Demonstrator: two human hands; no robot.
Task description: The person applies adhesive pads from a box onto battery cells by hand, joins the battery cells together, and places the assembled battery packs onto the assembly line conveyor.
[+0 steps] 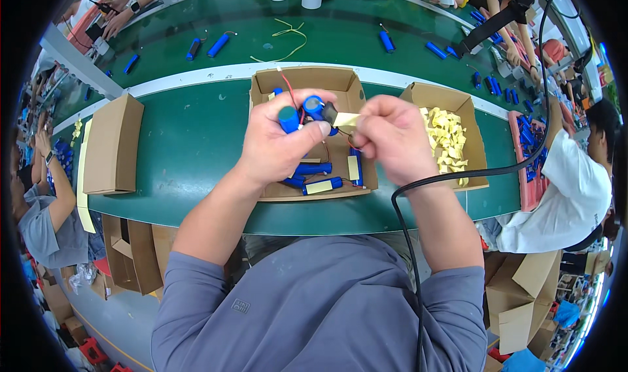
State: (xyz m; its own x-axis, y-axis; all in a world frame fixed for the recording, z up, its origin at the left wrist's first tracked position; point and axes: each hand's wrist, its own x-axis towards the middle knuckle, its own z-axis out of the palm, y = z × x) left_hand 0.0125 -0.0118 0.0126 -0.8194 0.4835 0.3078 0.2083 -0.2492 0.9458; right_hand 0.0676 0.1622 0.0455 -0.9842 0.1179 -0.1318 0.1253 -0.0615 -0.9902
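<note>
Head view: the left hand (267, 140), its fingers curled closed, gripped wired blue cylinders (314, 106) (a red wire (286, 83) stood up from among them) above an open cardboard box (327, 77), in which more blue cylinders lay. The right hand (394, 136), thumb and forefinger pinched together, held one end of a yellow strip (345, 119) beside these cylinders. A second box (479, 156), to the right, contained yellow scraps (446, 136).

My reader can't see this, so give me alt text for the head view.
A person's left hand holds blue cylinders over a cardboard box of similar ones; the right hand pinches a yellow strip. To the right on the green table stands another box holding yellow scraps.
</note>
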